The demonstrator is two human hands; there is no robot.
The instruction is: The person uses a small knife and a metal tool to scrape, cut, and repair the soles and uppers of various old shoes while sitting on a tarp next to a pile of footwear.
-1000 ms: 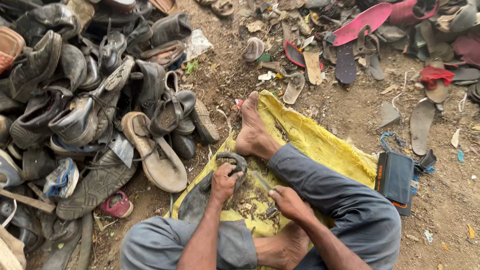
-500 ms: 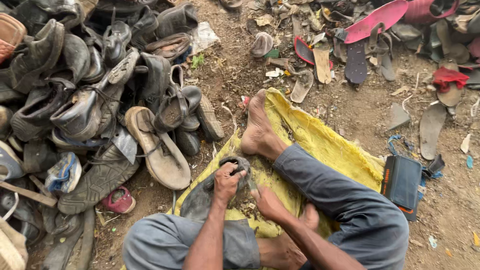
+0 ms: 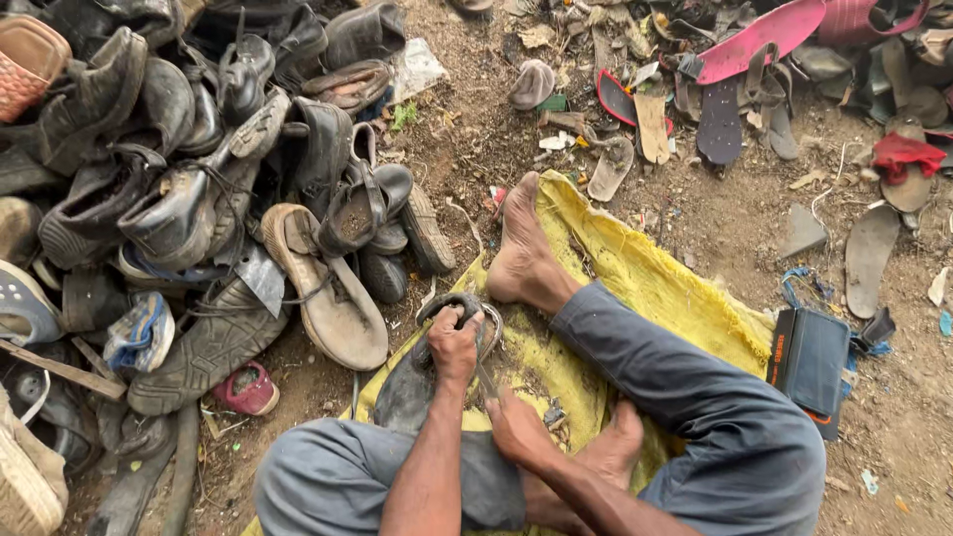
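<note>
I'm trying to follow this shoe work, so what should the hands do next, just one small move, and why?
Probably draw the thin tool in the right hand a little further along the dark worn shoe. The left hand already pins the shoe's upper end on the yellow sack, and the tool's tip seems to meet the shoe beside that grip.

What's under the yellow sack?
Brown dirt shows all around the yellow sack. The ground right under it is hidden, covered by the sack, the person's legs and the dark shoe.
</note>
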